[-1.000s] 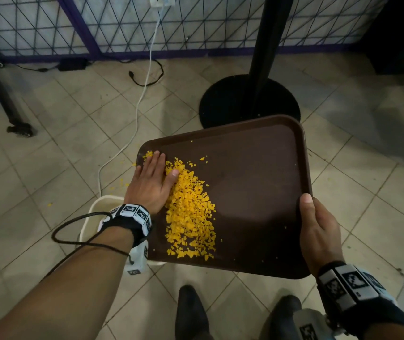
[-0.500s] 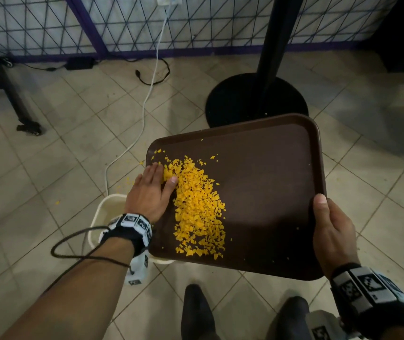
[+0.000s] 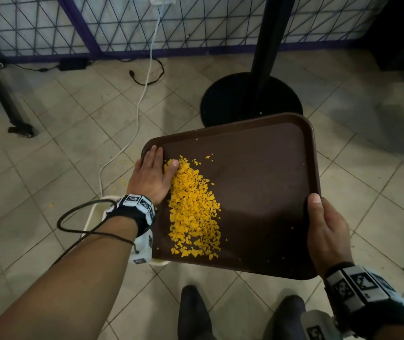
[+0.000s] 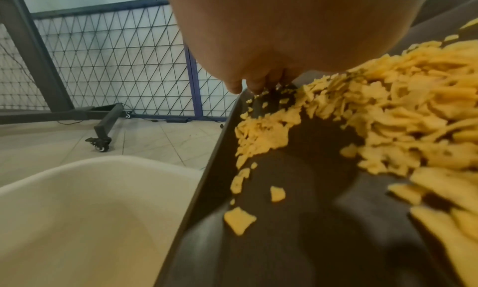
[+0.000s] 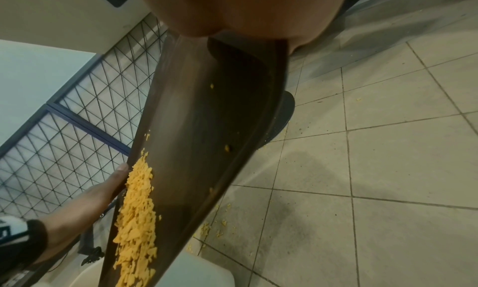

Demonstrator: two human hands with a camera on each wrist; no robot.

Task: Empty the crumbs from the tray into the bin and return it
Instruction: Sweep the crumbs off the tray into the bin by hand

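A dark brown tray (image 3: 264, 182) is held over the floor, its left side above a white bin (image 3: 93, 217). Yellow crumbs (image 3: 193, 212) lie in a long heap on the tray's left half. My left hand (image 3: 151, 173) lies flat on the tray beside the heap, fingers straight, thumb against the crumbs. My right hand (image 3: 323, 231) grips the tray's right edge, thumb on top. In the left wrist view the crumbs (image 4: 375, 123) pile beside the tray rim (image 4: 207, 172), with the bin (image 4: 85, 209) just below. In the right wrist view the tray (image 5: 207, 140) slopes down toward the bin (image 5: 201, 271).
A black pole on a round base (image 3: 250, 99) stands behind the tray. A white cable (image 3: 134, 123) runs over the tiled floor to a wall socket. A wire-mesh fence (image 3: 122, 23) lines the back. A wheeled frame leg (image 3: 21, 131) is far left. Stray crumbs (image 5: 209, 228) dot the floor.
My left hand has slid slightly toward the tray's far left corner and stays flat against the crumb heap. The right hand keeps its grip.
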